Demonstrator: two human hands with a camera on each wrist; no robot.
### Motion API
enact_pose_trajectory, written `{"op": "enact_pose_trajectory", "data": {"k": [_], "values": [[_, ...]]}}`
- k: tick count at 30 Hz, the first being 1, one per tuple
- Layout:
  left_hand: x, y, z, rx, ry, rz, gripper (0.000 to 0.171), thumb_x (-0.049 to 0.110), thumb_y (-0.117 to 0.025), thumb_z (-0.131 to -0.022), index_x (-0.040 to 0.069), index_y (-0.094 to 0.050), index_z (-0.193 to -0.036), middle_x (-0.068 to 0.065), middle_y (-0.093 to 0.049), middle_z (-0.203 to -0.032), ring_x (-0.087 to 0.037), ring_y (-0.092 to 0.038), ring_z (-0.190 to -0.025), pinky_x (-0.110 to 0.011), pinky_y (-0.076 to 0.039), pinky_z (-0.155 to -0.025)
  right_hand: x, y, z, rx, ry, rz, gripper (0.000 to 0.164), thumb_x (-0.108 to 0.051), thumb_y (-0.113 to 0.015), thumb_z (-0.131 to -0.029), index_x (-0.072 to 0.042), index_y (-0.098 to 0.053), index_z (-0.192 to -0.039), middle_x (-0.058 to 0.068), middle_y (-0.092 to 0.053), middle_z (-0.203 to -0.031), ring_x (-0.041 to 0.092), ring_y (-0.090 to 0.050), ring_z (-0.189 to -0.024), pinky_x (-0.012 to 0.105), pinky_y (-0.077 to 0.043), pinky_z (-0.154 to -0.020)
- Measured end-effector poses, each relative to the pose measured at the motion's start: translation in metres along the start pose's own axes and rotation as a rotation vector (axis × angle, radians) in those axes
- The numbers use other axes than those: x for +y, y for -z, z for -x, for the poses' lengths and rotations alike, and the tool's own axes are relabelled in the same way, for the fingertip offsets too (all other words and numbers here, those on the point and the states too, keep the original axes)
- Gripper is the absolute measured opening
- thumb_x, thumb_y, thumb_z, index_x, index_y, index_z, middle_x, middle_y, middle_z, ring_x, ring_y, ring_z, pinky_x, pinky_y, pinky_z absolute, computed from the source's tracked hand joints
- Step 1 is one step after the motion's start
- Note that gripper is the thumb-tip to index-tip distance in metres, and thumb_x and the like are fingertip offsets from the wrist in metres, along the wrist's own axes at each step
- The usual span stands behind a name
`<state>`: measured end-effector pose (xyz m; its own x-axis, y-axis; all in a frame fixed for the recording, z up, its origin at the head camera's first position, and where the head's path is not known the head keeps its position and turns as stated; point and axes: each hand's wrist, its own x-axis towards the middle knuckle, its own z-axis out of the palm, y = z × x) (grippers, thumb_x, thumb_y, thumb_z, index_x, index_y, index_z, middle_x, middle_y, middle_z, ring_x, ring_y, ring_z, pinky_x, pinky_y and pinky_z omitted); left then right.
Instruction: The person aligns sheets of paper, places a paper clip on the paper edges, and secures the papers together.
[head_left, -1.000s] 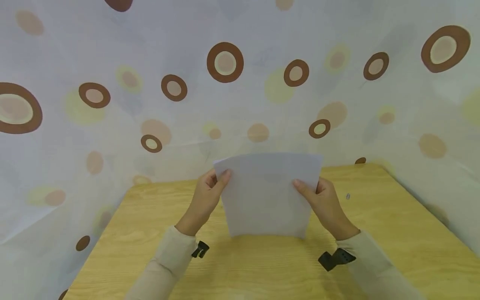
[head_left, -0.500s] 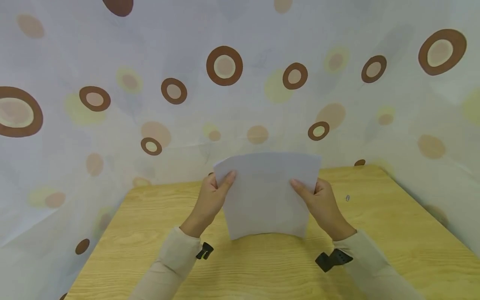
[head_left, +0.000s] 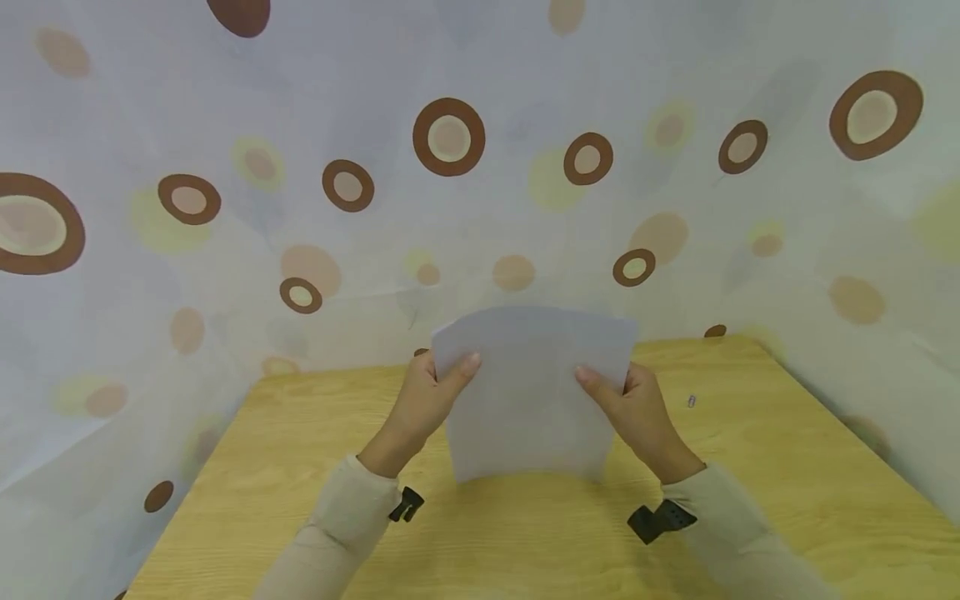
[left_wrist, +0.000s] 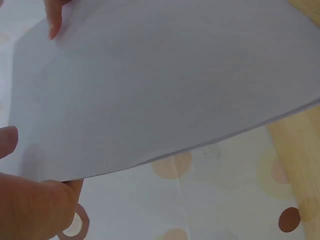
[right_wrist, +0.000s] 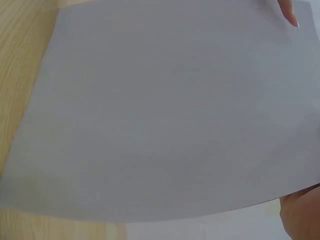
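Blank white paper (head_left: 532, 400) is held up in front of me, above the wooden table. Its edge in the left wrist view looks like more than one layer. My left hand (head_left: 420, 398) grips the left side, thumb on the near face and fingers behind. On the opposite side my right hand (head_left: 647, 412) holds it the same way. The top edge bows slightly between the hands. Most of the fingers are hidden behind the paper. In the left wrist view the left thumb (left_wrist: 7, 141) lies near the paper's edge.
The wooden table (head_left: 300, 450) reaches back to a wall covering (head_left: 465, 217) with brown and beige circles. A small metallic piece (head_left: 692, 401), too small to identify, lies on the table right of the right hand. Black straps (head_left: 660, 521) show at the wrists.
Both thumbs have shifted slightly inward over the paper, and the hands are a little closer together. The paper's top edge has become more bowed. The head view has tilted slightly.
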<state>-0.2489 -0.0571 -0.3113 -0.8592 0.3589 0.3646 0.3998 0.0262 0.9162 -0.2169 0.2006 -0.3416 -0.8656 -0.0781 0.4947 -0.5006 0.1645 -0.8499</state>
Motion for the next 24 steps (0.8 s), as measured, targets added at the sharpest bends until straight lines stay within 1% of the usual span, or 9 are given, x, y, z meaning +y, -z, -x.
{"op": "enact_pose_trajectory", "data": {"k": [2,4,8,12,15,17,19,21,24], "values": [[-0.007,0.002,0.003,-0.024,0.068,-0.013,0.030,0.034,-0.055,-0.087,0.013,-0.056,-0.109,-0.005,-0.061,-0.105,-0.018,-0.058,-0.095,-0.036,-0.045,-0.083,0.007,-0.001,0.003,-0.025,-0.013,-0.011,0.020,-0.017,-0.054,-0.090,-0.002,-0.057,-0.102,0.010,-0.063,-0.095,0.021,-0.063,-0.083,0.035,-0.052,-0.067],[-0.016,0.003,0.004,-0.032,0.123,-0.015,0.033,0.036,-0.056,-0.086,0.015,-0.054,-0.112,-0.004,-0.060,-0.107,-0.019,-0.058,-0.097,-0.037,-0.044,-0.084,0.012,-0.002,0.005,-0.038,-0.030,-0.036,0.023,-0.018,-0.054,-0.090,-0.002,-0.056,-0.106,0.011,-0.062,-0.099,0.023,-0.063,-0.086,0.036,-0.051,-0.069],[-0.032,0.003,0.006,-0.050,0.188,-0.022,0.040,0.040,-0.057,-0.085,0.020,-0.049,-0.118,-0.002,-0.059,-0.111,-0.019,-0.056,-0.101,-0.040,-0.042,-0.087,0.019,-0.004,0.007,-0.044,-0.102,-0.066,0.029,-0.023,-0.054,-0.089,-0.004,-0.052,-0.111,0.011,-0.061,-0.104,0.024,-0.061,-0.091,0.037,-0.050,-0.073],[-0.045,-0.001,0.010,-0.067,0.220,-0.008,0.044,0.038,-0.057,-0.085,0.019,-0.046,-0.123,-0.003,-0.055,-0.117,-0.020,-0.051,-0.108,-0.043,-0.037,-0.092,0.028,-0.007,0.011,-0.041,-0.196,-0.090,0.033,-0.027,-0.056,-0.088,-0.005,-0.051,-0.112,0.010,-0.061,-0.107,0.023,-0.060,-0.095,0.038,-0.049,-0.077],[-0.057,-0.006,0.015,-0.074,0.248,0.002,0.045,0.037,-0.057,-0.086,0.016,-0.045,-0.124,-0.004,-0.053,-0.120,-0.022,-0.050,-0.111,-0.044,-0.036,-0.094,0.034,-0.010,0.013,-0.025,-0.242,-0.074,0.037,-0.030,-0.057,-0.087,-0.006,-0.050,-0.113,0.011,-0.060,-0.109,0.023,-0.059,-0.098,0.039,-0.048,-0.079],[-0.066,-0.009,0.019,-0.095,0.256,-0.007,0.047,0.038,-0.056,-0.086,0.015,-0.044,-0.124,-0.005,-0.052,-0.121,-0.023,-0.048,-0.113,-0.044,-0.036,-0.094,0.039,-0.011,0.015,-0.018,-0.272,-0.031,0.040,-0.034,-0.058,-0.085,-0.007,-0.050,-0.113,0.011,-0.058,-0.111,0.023,-0.058,-0.100,0.040,-0.047,-0.081],[-0.073,-0.010,0.022,-0.123,0.268,-0.021,0.048,0.037,-0.056,-0.086,0.015,-0.042,-0.126,-0.005,-0.050,-0.124,-0.024,-0.045,-0.116,-0.045,-0.034,-0.096,0.044,-0.012,0.016,-0.019,-0.292,0.021,0.043,-0.036,-0.058,-0.085,-0.007,-0.048,-0.115,0.012,-0.057,-0.113,0.025,-0.057,-0.101,0.042,-0.046,-0.082],[-0.077,-0.011,0.023,-0.147,0.264,-0.046,0.048,0.036,-0.056,-0.086,0.014,-0.041,-0.126,-0.007,-0.048,-0.126,-0.025,-0.044,-0.117,-0.047,-0.033,-0.096,0.046,-0.012,0.017,-0.025,-0.304,0.059,0.045,-0.038,-0.058,-0.085,-0.007,-0.046,-0.116,0.013,-0.055,-0.114,0.027,-0.055,-0.103,0.044,-0.045,-0.083],[-0.078,-0.010,0.021,-0.143,0.270,-0.084,0.046,0.036,-0.055,-0.086,0.013,-0.043,-0.125,-0.007,-0.047,-0.126,-0.025,-0.043,-0.118,-0.047,-0.032,-0.097,0.047,-0.013,0.015,-0.039,-0.287,0.095,0.044,-0.038,-0.056,-0.086,-0.008,-0.045,-0.116,0.011,-0.053,-0.114,0.026,-0.053,-0.104,0.044,-0.044,-0.084]]}}
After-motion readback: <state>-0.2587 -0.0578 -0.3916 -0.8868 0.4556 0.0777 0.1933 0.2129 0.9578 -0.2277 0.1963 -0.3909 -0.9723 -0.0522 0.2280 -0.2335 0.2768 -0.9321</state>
